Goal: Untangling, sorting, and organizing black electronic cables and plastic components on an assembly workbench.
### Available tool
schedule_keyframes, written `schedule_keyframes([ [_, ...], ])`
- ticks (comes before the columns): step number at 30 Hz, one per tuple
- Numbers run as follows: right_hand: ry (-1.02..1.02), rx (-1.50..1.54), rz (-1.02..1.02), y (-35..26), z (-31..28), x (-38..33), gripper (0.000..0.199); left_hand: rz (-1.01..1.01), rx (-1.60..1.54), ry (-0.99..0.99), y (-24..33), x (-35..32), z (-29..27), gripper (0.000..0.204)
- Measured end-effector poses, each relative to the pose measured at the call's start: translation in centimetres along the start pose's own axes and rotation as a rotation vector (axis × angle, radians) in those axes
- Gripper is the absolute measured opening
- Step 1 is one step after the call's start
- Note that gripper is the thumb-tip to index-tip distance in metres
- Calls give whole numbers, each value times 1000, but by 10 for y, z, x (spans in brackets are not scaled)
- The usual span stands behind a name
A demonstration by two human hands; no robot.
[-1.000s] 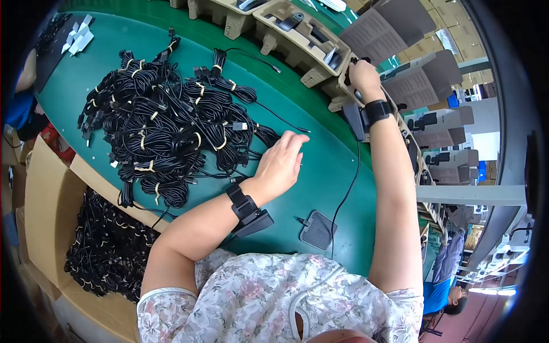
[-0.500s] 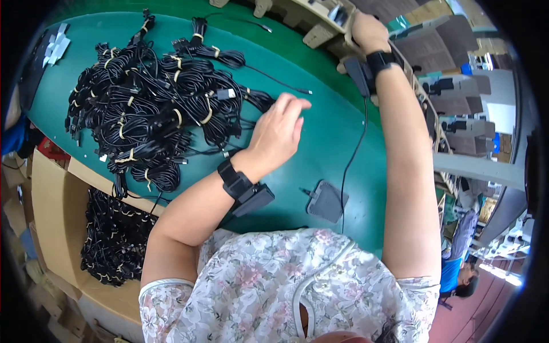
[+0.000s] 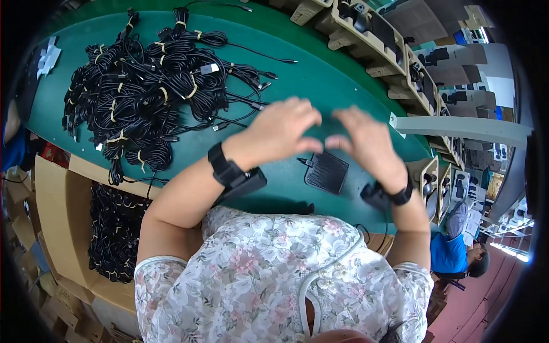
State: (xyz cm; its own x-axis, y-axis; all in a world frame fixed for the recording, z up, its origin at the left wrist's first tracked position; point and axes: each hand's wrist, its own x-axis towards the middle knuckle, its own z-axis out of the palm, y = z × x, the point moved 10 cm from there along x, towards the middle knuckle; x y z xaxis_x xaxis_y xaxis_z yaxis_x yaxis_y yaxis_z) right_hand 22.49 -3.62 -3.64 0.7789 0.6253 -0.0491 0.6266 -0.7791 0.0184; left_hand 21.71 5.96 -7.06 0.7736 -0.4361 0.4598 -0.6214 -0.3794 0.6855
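**Two hands meet above a small black pad**

At the bottom of the frame a person in a flowered blouse (image 3: 269,274) leans over a green table (image 3: 337,86). Both forearms rise from there toward the middle of the frame, each with a black wrist device: one on the left wrist (image 3: 234,174) and one on the right wrist (image 3: 389,197).

Near the centre, the left hand (image 3: 277,134) and the right hand (image 3: 369,146) come close together, fingertips almost touching each other. The fingers are curved and loosely bent, not flat. Both hands are blurred, so I cannot tell if they pinch something small between them.

Just below the fingertips, a square black pad (image 3: 327,172) lies flat on the table, with a thin cable end (image 3: 304,162) beside its left edge.

At the lower left a cardboard box (image 3: 63,211) stands beside the table, filled with black cable bundles (image 3: 114,228).

Farther, in the upper left of the frame, a big pile of coiled black cables (image 3: 148,97) with yellow ties covers the table. It is well apart from the hands.

At the upper right, cardboard trays (image 3: 366,28) with dark parts stand along the far table edge.
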Motion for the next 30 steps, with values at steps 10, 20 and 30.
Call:
schedule_keyframes([
  [10,-62,194,-1,-34,18,-78,82,137,216,-277,25,-20,57,23],
  [20,710,891,501,103,-20,-50,29,-422,-493,120,-43,3,2,17],
  [30,1099,490,142,154,-151,177,21,-220,-59,214,-40,-1,-6,19],
])
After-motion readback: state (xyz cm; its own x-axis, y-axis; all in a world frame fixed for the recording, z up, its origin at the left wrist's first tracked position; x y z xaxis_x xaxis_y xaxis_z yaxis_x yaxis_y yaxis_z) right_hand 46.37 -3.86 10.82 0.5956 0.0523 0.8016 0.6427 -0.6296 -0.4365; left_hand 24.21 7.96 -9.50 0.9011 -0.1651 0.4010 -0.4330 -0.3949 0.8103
